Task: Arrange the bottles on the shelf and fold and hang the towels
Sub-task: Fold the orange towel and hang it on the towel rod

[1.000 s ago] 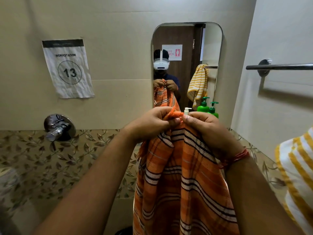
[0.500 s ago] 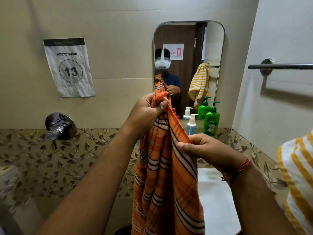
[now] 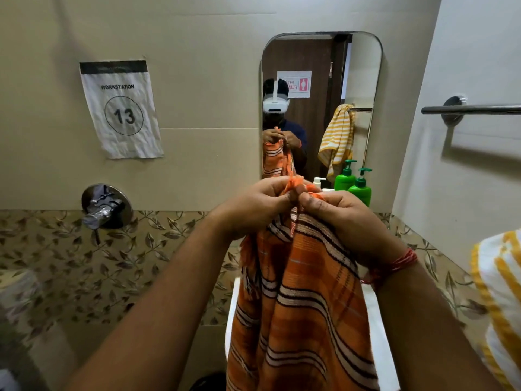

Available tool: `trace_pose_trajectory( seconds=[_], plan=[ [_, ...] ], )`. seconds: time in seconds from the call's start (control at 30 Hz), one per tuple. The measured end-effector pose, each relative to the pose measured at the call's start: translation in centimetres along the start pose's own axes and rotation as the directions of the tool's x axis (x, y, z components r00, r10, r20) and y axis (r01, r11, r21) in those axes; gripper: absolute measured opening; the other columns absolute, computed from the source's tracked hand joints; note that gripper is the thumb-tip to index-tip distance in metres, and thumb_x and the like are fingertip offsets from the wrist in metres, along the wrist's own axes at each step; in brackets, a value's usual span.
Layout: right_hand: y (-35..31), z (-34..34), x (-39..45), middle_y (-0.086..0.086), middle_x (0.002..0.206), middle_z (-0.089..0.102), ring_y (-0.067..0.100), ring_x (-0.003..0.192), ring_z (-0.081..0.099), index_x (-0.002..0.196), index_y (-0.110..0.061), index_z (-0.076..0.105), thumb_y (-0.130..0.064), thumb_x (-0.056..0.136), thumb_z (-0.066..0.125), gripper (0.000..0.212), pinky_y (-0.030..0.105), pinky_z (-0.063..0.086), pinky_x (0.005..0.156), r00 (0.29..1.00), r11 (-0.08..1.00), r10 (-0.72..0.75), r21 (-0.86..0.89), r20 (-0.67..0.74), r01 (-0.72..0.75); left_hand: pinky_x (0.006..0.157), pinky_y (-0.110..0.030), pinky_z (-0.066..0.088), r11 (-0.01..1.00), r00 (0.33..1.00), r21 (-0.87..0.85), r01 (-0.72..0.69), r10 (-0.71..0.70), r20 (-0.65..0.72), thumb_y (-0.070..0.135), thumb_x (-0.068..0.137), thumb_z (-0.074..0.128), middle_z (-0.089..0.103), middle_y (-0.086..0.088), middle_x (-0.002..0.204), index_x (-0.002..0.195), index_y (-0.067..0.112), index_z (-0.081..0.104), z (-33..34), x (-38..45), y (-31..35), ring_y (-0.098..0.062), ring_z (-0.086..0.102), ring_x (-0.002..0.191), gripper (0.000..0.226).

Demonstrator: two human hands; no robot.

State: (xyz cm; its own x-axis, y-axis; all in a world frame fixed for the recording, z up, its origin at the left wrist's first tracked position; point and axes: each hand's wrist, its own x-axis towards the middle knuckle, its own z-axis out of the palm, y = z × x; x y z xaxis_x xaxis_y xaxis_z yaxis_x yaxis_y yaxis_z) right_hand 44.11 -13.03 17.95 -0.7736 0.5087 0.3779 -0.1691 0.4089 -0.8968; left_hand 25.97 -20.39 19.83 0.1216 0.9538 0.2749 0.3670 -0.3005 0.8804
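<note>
An orange towel with black and white stripes hangs straight down in front of me over a white basin. My left hand and my right hand meet at its top edge, and each pinches a fringed corner there. A green pump bottle stands behind my right hand below the mirror, with its reflection beside it. The top of a small white pump bottle shows just above my fingers. A yellow and white striped towel hangs at the right edge.
A steel towel rail is fixed to the right wall. The mirror is on the back wall, above the white basin. A chrome tap valve and a paper sign are on the left.
My right hand has risen from lower on the towel's edge to the top. It now meets my left hand, which has come down a little. The towel's top corners are brought together.
</note>
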Motion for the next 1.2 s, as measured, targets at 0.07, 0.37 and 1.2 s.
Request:
trace_pose_trajectory(
  seconds=[0.07,0.37,1.2],
  plan=[
    [-0.2,-0.1,0.2,0.006,0.087,0.076,0.019,0.081,0.073,0.098,-0.011,0.073,-0.038,0.089,0.054,0.034,0.025,0.055,0.068,1.000,1.000,-0.002,-0.016,0.012,0.002,0.094,-0.040,0.057,0.999,0.999,-0.023,0.040,-0.040,0.011,0.035,0.096,0.055,0.070,-0.011,0.115,0.119,0.015,0.065,0.0,0.0,-0.1,-0.025,0.069,0.109,0.032],
    [0.6,-0.8,-0.5,0.008,0.095,0.075,0.024,0.085,0.072,0.105,-0.011,0.070,-0.038,0.089,0.054,0.035,0.030,0.060,0.073,0.995,0.996,0.087,0.014,0.043,-0.088,0.075,-0.029,0.055,0.999,0.990,-0.011,-0.043,0.041,-0.134,0.021,0.099,0.060,0.069,0.001,0.091,0.092,0.026,0.067,-0.7,0.1,-0.1,-0.015,0.070,0.087,0.011],
    [-0.1,-1.7,0.0,0.012,0.089,0.070,0.025,0.082,0.069,0.100,-0.001,0.068,-0.040,0.085,0.058,0.043,0.030,0.056,0.071,0.997,0.989,0.077,-0.128,0.011,-0.075,0.086,-0.040,0.058,1.000,0.992,-0.010,-0.020,0.019,-0.122,0.019,0.099,0.059,0.067,-0.009,0.094,0.097,0.012,0.064,-0.6,0.3,-1.2,-0.022,0.068,0.090,0.009]
  ],
)
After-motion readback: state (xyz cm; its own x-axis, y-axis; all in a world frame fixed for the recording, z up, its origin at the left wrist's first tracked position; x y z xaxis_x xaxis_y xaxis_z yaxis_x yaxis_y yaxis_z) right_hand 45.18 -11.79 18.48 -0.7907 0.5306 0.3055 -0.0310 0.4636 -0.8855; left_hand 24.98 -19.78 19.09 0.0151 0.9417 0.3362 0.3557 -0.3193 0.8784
